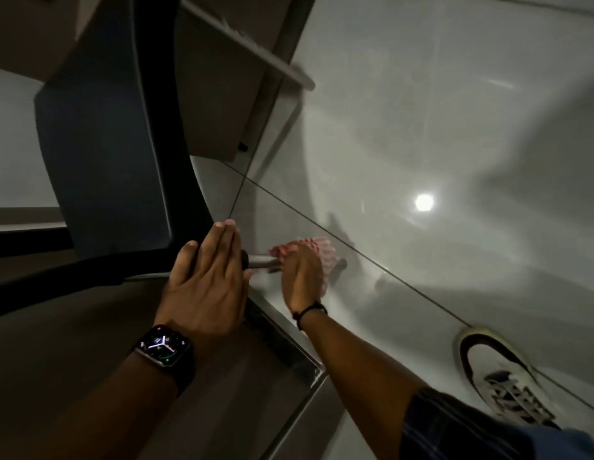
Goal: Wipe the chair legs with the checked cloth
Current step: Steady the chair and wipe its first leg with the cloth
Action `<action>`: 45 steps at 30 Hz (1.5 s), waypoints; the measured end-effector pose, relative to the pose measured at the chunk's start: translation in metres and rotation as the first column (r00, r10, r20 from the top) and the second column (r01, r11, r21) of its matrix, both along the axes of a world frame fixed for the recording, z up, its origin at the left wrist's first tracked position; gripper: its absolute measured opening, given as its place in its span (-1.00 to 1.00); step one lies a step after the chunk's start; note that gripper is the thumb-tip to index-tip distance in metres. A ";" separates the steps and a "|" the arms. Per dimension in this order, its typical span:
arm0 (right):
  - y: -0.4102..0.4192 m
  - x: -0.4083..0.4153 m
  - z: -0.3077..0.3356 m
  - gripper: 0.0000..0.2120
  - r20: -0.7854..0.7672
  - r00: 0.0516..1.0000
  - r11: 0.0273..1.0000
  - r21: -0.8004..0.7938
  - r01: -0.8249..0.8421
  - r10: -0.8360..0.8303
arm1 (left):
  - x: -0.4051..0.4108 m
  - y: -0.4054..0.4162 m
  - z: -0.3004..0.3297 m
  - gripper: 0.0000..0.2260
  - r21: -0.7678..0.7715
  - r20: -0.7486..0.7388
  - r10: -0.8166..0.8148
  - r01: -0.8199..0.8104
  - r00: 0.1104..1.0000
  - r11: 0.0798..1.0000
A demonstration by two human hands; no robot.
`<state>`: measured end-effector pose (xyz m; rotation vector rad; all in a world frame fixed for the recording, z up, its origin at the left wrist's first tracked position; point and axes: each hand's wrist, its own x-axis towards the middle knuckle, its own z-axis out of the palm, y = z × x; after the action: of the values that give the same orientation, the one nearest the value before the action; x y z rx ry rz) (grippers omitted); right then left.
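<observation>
The left hand [207,287] lay flat, fingers together, on the dark chair [123,154], while just beside it the right hand [302,280] gripped the checked cloth [313,252] around a grey chair leg [260,260].

Glossy pale floor tiles [421,127] with dark grout lines mirror a bright round ceiling light [424,202]; the room is dim.

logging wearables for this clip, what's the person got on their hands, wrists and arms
Both hands are bare, with no gloves. The left hand has a smartwatch on its wrist: a dark rounded-square case with a lit analogue-style face and a dark strap. The right hand has a thin black band round its wrist. Both forearms are uncovered; a dark, faintly striped sleeve shows on the right upper arm.
</observation>
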<state>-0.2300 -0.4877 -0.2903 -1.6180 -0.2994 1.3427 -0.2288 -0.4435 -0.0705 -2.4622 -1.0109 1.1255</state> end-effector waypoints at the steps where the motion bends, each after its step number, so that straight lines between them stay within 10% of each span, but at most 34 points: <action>1: 0.000 0.011 -0.010 -0.66 -0.047 0.998 0.995 -0.092 0.036 -0.041 | 0.000 0.001 -0.001 -0.40 -0.007 0.010 -0.007 0.007 1.000 1.000; 12: -0.017 0.037 -0.014 -0.57 -0.410 0.838 0.928 -0.243 0.281 -0.361 | 0.009 -0.006 -0.017 -0.46 0.152 0.035 0.006 -0.011 0.999 0.988; 16: -0.020 0.023 0.016 -0.57 -0.335 0.918 0.970 0.037 0.239 -0.214 | 0.009 -0.005 -0.018 -0.43 0.158 0.010 0.029 -0.030 1.000 0.987; 19: -0.019 -0.015 0.021 -0.57 -0.007 0.997 0.956 0.284 0.077 -0.078 | 0.003 -0.003 -0.026 -0.40 0.169 0.024 0.031 -0.035 0.999 0.985; 23: -0.020 -0.035 -0.042 -0.59 0.046 0.986 0.978 0.141 0.151 -0.159 | -0.005 -0.003 -0.039 -0.44 0.240 0.148 0.009 -0.045 0.989 0.970; 29: -0.020 -0.004 -0.109 -0.68 -0.288 0.921 0.959 -0.181 0.218 -0.264 | -0.002 -0.006 -0.044 -0.44 0.298 0.161 0.012 -0.060 0.987 0.953; 36: -0.009 -0.018 0.037 -0.62 0.049 0.971 0.947 0.237 0.217 -0.235 | 0.014 -0.009 -0.011 -0.40 0.193 -0.030 0.125 -0.117 0.992 0.974; 45: -0.007 -0.004 -0.019 -0.61 0.095 0.995 0.994 0.104 -0.012 0.002 | 0.009 -0.015 0.005 -0.50 0.187 0.047 0.126 -0.133 0.991 0.973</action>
<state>-0.2342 -0.4951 -0.3094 -1.5962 -0.4262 1.2375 -0.2196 -0.4588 -0.0650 -2.3009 -1.2440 0.9752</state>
